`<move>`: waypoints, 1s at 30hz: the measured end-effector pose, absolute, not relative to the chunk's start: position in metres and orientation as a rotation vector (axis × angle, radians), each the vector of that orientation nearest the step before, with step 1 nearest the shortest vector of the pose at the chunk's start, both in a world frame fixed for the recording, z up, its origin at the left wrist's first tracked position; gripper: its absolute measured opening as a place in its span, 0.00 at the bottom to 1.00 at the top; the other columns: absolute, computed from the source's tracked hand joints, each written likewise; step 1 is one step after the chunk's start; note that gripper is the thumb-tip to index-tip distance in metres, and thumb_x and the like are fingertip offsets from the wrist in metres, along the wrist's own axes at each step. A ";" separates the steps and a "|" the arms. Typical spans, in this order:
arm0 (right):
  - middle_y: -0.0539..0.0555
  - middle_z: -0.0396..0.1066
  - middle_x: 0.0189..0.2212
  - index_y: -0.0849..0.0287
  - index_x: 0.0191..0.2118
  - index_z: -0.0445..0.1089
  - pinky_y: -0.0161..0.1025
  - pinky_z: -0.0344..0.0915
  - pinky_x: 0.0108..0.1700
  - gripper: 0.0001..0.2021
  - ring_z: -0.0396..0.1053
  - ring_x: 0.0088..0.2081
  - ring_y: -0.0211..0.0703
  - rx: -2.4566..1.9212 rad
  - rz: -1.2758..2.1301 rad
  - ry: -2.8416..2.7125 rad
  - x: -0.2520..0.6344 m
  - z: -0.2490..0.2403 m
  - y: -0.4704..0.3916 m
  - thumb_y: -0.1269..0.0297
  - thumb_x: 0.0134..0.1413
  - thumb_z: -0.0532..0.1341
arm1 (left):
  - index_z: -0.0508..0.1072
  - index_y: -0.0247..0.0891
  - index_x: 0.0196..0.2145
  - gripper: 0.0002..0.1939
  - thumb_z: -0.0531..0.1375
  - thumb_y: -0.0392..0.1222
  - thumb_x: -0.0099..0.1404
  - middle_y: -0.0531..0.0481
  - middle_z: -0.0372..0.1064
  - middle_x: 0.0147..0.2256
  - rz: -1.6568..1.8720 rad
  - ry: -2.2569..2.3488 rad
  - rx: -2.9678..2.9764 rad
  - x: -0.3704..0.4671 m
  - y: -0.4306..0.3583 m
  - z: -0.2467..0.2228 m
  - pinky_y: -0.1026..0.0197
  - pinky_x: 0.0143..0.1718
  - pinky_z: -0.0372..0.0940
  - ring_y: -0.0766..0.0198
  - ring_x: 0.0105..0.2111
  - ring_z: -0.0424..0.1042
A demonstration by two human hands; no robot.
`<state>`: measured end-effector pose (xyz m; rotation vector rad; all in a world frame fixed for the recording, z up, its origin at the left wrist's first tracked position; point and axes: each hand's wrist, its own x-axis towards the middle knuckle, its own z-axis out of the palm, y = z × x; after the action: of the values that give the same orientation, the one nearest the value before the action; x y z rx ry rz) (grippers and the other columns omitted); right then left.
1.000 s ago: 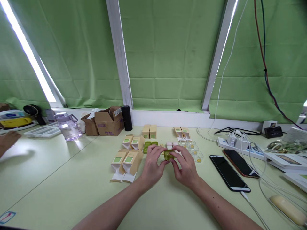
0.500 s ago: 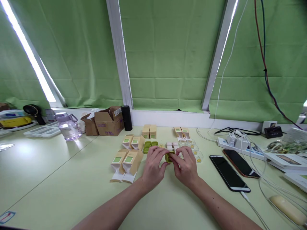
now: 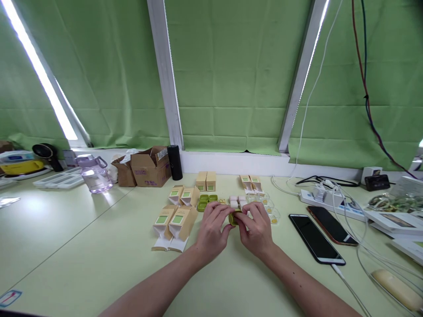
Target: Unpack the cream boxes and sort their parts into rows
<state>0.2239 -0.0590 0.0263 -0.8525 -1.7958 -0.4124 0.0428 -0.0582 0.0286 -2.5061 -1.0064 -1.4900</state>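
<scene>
A small green container [image 3: 234, 218] is held up between my two hands. My left hand [image 3: 213, 229] grips its left side with thumb and fingers. My right hand [image 3: 256, 226] is closed at its right side, with fingertips at its opening. Behind my left hand, more green containers [image 3: 202, 205] sit in a group, with small yellow pieces [image 3: 222, 200] beside them. White blocks [image 3: 234, 200] stand behind the held container. Clear plastic shells with yellow spots [image 3: 273, 216] lie beyond my right hand. Open cream boxes [image 3: 181, 222] rest to the left.
Two closed cream boxes [image 3: 210, 180] and two open ones [image 3: 255, 183] stand farther back. Two phones [image 3: 316, 237], a power strip [image 3: 350, 210] and white cables lie at the right. At the left are a water bottle [image 3: 96, 176], a cardboard box [image 3: 150, 169] and a black cylinder [image 3: 175, 163].
The held green container has tilted slightly and shifted a little to the right. Both hands keep nearly the same place.
</scene>
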 end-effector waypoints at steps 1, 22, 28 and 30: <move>0.56 0.66 0.35 0.53 0.39 0.76 0.46 0.65 0.39 0.10 0.61 0.40 0.50 -0.853 -0.410 -1.796 0.224 0.026 -0.059 0.75 0.59 0.60 | 0.72 0.43 0.56 0.23 0.63 0.30 0.65 0.42 0.75 0.50 -1.486 -1.006 -2.505 0.043 -0.058 0.029 0.40 0.56 0.69 0.48 0.54 0.67; 0.54 0.66 0.29 0.54 0.34 0.72 0.46 0.59 0.36 0.09 0.61 0.36 0.48 -0.834 -0.426 -1.842 0.224 0.026 -0.056 0.75 0.61 0.59 | 0.72 0.44 0.57 0.23 0.62 0.30 0.66 0.43 0.75 0.50 -1.438 -1.042 -2.463 0.043 -0.059 0.030 0.39 0.55 0.69 0.46 0.54 0.67; 0.54 0.66 0.30 0.55 0.35 0.72 0.45 0.58 0.37 0.09 0.60 0.36 0.48 -0.824 -0.427 -1.852 0.224 0.027 -0.057 0.75 0.62 0.58 | 0.72 0.43 0.57 0.23 0.61 0.30 0.66 0.42 0.76 0.49 -1.418 -1.049 -2.438 0.042 -0.058 0.030 0.40 0.55 0.68 0.46 0.54 0.67; 0.54 0.66 0.30 0.55 0.35 0.72 0.45 0.58 0.37 0.09 0.60 0.36 0.48 -0.822 -0.429 -1.853 0.224 0.026 -0.056 0.75 0.62 0.58 | 0.72 0.43 0.57 0.23 0.61 0.30 0.66 0.42 0.75 0.50 -1.409 -1.051 -2.428 0.042 -0.058 0.030 0.40 0.55 0.68 0.46 0.53 0.67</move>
<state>0.2239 -0.0561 0.0261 -0.8217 -1.8534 -0.4286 0.0419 -0.0579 0.0298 -2.4281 -1.0505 -1.4094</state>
